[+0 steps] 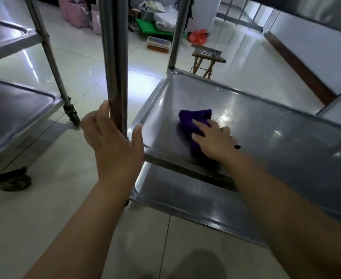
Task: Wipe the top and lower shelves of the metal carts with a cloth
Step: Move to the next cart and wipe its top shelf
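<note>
Two bare forearms (81,218) reached in from 6 o'clock toward a metal cart (175,37) standing on a tiled floor (75,63). The left hand (113,137) was clasped round the cart's near upright post (115,57), fingers on one side and thumb on the other, apparently to steady the frame. At 3 o'clock of it, the right hand (214,137) lay flat with fingers straight, pressing a purple cloth (193,121) onto the middle shelf (246,93). The cloth sat bunched toward the shelf's 9 o'clock end, just in from the near rim.

A wet-looking gleam at 3 o'clock of the cloth suggested that part of this shelf had been wiped. The corner at 11 o'clock and the long stretch toward 3 o'clock looked duller, so this shelf seemed only partly done.

The bottom shelf (185,198), at 6 o'clock of the cloth, was not being touched, and whether it had been wiped could not be told. The same held for the top shelf (326,17), only its edge showing at 1 o'clock. A second cart (14,109) stood well apart at 9 o'clock, its shelves showing no clear sign either way, so much work probably remained.
</note>
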Demonstrator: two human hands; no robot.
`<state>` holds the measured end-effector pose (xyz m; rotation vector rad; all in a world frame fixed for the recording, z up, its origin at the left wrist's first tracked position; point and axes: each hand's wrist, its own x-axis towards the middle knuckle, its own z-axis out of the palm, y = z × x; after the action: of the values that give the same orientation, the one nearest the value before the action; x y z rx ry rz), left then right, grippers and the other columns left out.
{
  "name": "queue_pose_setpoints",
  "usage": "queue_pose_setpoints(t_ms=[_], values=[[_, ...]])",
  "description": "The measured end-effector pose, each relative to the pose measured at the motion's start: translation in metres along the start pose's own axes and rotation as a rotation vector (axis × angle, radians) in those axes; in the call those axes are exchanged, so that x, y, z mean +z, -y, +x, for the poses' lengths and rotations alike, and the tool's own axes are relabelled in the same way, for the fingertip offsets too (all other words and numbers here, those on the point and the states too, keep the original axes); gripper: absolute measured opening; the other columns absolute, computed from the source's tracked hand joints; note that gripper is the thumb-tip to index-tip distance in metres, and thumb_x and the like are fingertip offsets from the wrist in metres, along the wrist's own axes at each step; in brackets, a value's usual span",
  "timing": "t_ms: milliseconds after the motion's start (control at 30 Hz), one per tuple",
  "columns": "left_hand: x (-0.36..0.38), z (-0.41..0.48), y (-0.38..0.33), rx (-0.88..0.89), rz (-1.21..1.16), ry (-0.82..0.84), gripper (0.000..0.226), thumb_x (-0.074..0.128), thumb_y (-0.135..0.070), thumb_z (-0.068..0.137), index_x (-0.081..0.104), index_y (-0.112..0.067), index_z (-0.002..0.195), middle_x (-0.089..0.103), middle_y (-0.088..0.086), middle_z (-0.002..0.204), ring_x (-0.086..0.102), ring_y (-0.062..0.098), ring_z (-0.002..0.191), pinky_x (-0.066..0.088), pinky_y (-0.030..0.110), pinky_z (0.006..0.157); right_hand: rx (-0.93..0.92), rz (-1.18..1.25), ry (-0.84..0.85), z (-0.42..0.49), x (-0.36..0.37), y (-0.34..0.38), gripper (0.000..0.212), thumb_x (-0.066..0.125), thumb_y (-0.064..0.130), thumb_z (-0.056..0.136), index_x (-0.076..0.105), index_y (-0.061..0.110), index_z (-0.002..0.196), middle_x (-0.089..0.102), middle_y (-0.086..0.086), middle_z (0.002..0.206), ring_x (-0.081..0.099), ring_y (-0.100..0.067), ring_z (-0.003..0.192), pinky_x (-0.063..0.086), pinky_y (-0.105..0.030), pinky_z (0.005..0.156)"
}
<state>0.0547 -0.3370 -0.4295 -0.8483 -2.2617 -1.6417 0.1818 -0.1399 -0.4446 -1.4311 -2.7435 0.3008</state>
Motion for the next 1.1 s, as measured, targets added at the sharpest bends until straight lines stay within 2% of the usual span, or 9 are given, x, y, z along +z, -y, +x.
queue_pose_setpoints(t_ms=[67, 167, 300, 400, 467, 667, 833, 900, 1100], values=[[0.005, -0.014, -0.007, 0.128, 0.085, -0.088, 0.055, 0.068, -0.021, 0.077, 0.039, -0.011, 0.123, 0.037, 0.021, 0.123, 0.031, 0.027, 0.117, 0.019, 0.014, 0.104, -0.229, 0.002, 0.005, -0.022, 0.005, -0.008, 0.046, 0.031, 0.058, 0.092, 0.015, 0.064, 0.135, 0.019, 0.01, 0.153, 0.024, -0.024, 0.123, 0.021, -0.042, 0.094], [0.019, -0.021, -0.009, 0.351, 0.145, 0.085, 0.036, 0.067, -0.021, 0.08, 0.053, -0.009, 0.111, 0.043, 0.013, 0.114, 0.036, 0.024, 0.108, 0.03, 0.025, 0.093, -0.414, 0.084, 0.058, -0.042, -0.002, -0.037, 0.04, 0.028, 0.064, 0.085, 0.016, 0.079, 0.12, 0.024, 0.017, 0.151, 0.029, -0.012, 0.111, 0.025, -0.036, 0.092], [0.041, -0.015, -0.005, 0.327, 0.232, 0.521, 0.026, 0.057, -0.02, 0.088, 0.061, -0.01, 0.111, 0.054, 0.007, 0.121, 0.047, 0.025, 0.116, 0.04, 0.029, 0.083, -0.088, 0.109, -0.006, -0.012, -0.018, -0.097, 0.047, 0.043, 0.053, 0.093, 0.031, 0.053, 0.138, 0.027, 0.002, 0.151, 0.032, -0.03, 0.129, 0.026, -0.048, 0.109], [0.051, -0.012, 0.001, 0.388, 0.364, 0.638, 0.026, 0.044, -0.029, 0.094, 0.066, -0.016, 0.098, 0.059, -0.001, 0.103, 0.056, 0.019, 0.098, 0.038, 0.027, 0.07, 0.324, 0.088, -0.067, 0.012, -0.018, -0.098, 0.054, 0.036, 0.053, 0.094, 0.022, 0.045, 0.145, 0.018, -0.005, 0.151, 0.023, -0.039, 0.13, 0.022, -0.051, 0.108], [0.055, -0.008, 0.001, 0.397, 0.447, 0.64, 0.03, 0.04, -0.03, 0.095, 0.067, -0.018, 0.092, 0.059, -0.001, 0.097, 0.058, 0.02, 0.091, 0.041, 0.028, 0.065, 0.364, 0.015, -0.049, 0.024, -0.014, -0.07, 0.055, 0.03, 0.055, 0.092, 0.016, 0.046, 0.145, 0.014, -0.006, 0.153, 0.017, -0.042, 0.131, 0.02, -0.055, 0.106], [0.054, -0.008, 0.001, 0.391, 0.458, 0.597, 0.028, 0.045, -0.028, 0.093, 0.07, -0.016, 0.093, 0.061, 0.001, 0.095, 0.06, 0.024, 0.084, 0.041, 0.028, 0.062, -0.214, -0.052, 0.02, 0.023, -0.009, -0.047, 0.048, 0.03, 0.061, 0.091, 0.019, 0.058, 0.138, 0.021, 0.006, 0.153, 0.025, -0.033, 0.126, 0.023, -0.049, 0.097], [0.057, -0.01, 0.002, 0.399, 0.449, 0.598, 0.029, 0.044, -0.029, 0.093, 0.07, -0.016, 0.092, 0.061, 0.001, 0.093, 0.059, 0.022, 0.085, 0.043, 0.03, 0.064, 0.43, 0.035, -0.066, 0.041, -0.031, -0.118, 0.049, 0.03, 0.051, 0.095, 0.022, 0.045, 0.143, 0.023, -0.006, 0.149, 0.025, -0.039, 0.126, 0.022, -0.05, 0.101], [0.058, -0.012, 0.001, 0.405, 0.456, 0.596, 0.029, 0.043, -0.027, 0.093, 0.069, -0.015, 0.091, 0.061, 0.002, 0.092, 0.059, 0.023, 0.082, 0.042, 0.029, 0.063, 0.488, 0.026, -0.046, 0.04, -0.029, -0.108, 0.051, 0.028, 0.05, 0.095, 0.019, 0.042, 0.144, 0.019, -0.008, 0.151, 0.019, -0.041, 0.13, 0.017, -0.054, 0.103], [0.057, -0.014, -0.002, 0.406, 0.456, 0.594, 0.028, 0.045, -0.024, 0.092, 0.068, -0.009, 0.087, 0.061, 0.008, 0.09, 0.058, 0.03, 0.079, 0.047, 0.035, 0.065, -0.254, 0.001, 0.011, -0.029, -0.002, -0.062, 0.05, 0.024, 0.065, 0.087, 0.02, 0.06, 0.136, 0.024, 0.008, 0.152, 0.027, -0.028, 0.123, 0.023, -0.044, 0.094]])
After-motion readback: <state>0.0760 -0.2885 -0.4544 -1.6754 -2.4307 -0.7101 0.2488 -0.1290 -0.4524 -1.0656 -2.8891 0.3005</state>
